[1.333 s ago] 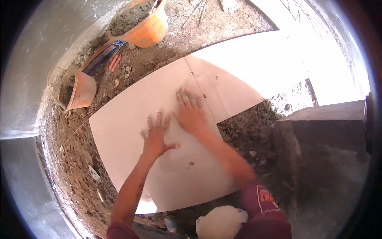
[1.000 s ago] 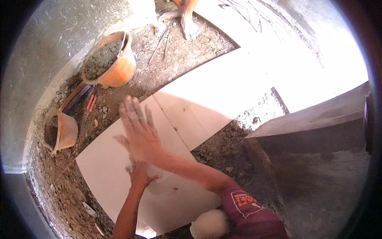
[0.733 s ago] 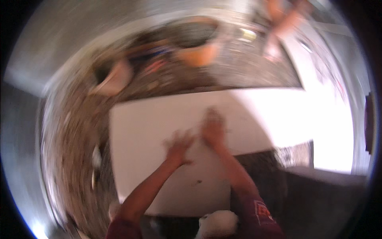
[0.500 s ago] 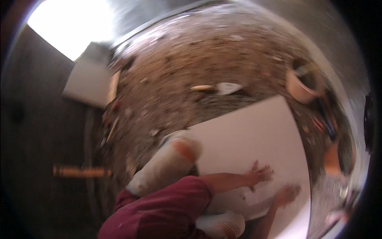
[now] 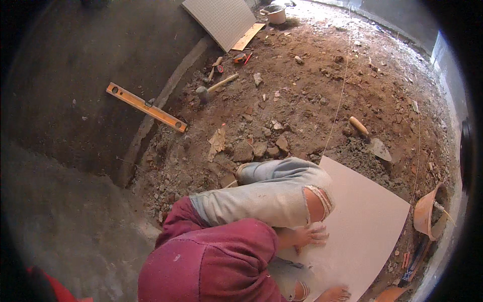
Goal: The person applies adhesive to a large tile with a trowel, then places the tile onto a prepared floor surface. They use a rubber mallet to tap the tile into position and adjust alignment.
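A large pale beige tile point(image 5: 367, 206) lies on the ground under both hands. My left hand point(image 5: 311, 236) rests on the tile beside my bent knee, its fingers spread and nothing held. Closer to the lower edge, my right hand point(image 5: 334, 294) also lies on the tile with fingers stretched out; its wrist is partly cut off by the picture's edge. My maroon sleeve and torn pale jeans cover part of the tile's near side. Just past the far corner, a trowel point(image 5: 380, 150) with a wooden handle lies on grey mortar point(image 5: 357, 156).
A spirit level point(image 5: 146, 107) leans near the left wall. A hammer point(image 5: 216, 88) and a tape measure point(image 5: 240, 58) lie on rubble. More tile point(image 5: 220, 20) stands at the back. A bucket point(image 5: 426, 214) sits right of my tile, and a string point(image 5: 343, 90) crosses the dirt.
My view has swung toward the right and steadied, so the surroundings sit differently. Both hands stay spread on the tile; they appear lower in the picture, closer to my knees.
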`<state>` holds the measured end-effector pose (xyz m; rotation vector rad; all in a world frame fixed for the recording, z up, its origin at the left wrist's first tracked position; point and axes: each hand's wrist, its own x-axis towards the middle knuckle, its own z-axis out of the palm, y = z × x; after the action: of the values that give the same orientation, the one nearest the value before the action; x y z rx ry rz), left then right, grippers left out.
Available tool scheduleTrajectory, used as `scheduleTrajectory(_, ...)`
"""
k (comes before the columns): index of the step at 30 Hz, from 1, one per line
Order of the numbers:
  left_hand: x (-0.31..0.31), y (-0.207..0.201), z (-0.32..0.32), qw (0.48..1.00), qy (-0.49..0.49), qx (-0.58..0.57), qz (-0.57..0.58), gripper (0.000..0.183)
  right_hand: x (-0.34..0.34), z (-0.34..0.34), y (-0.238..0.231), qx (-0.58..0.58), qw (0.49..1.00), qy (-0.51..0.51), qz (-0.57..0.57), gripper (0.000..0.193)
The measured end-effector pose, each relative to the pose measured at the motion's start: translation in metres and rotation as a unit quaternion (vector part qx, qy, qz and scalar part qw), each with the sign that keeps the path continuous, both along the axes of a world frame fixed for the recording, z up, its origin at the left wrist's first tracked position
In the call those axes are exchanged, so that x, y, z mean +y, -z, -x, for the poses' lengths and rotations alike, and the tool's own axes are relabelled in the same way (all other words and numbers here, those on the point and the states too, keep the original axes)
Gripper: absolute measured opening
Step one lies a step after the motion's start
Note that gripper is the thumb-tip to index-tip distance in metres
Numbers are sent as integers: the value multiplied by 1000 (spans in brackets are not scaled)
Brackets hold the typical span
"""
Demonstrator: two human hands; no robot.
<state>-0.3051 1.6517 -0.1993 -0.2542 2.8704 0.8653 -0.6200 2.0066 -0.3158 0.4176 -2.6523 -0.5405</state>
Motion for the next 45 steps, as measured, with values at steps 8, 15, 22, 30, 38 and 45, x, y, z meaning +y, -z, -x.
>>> scheduleTrajectory(8, -171, -196, 94, 999, 14, -27, 22, 96, -34, -19, -36, -25, 999, 4, 46, 54)
scheduleTrajectory(15, -521, -205, -161, 913, -379, 68, 135, 65, -92, -67, -88, -91, 995, -5, 26, 51)
scheduleTrajectory(22, -690, -1, -550, 636, -679, -269, 250, 57, -134, -120, -166, -218, 974, 18, -54, 49)
scheduleTrajectory(30, -700, 38, -631, 699, -577, -347, 241, 48, -212, -172, -227, -347, 936, -34, -41, 46)
scheduleTrajectory(38, -641, -143, -271, 945, -96, 21, 312, 30, -518, -234, -340, -256, 857, -387, 223, 62)
scheduleTrajectory(45, -330, -225, 62, 828, 478, 204, 210, 37, -435, -277, -327, -540, 748, -122, 365, 68)
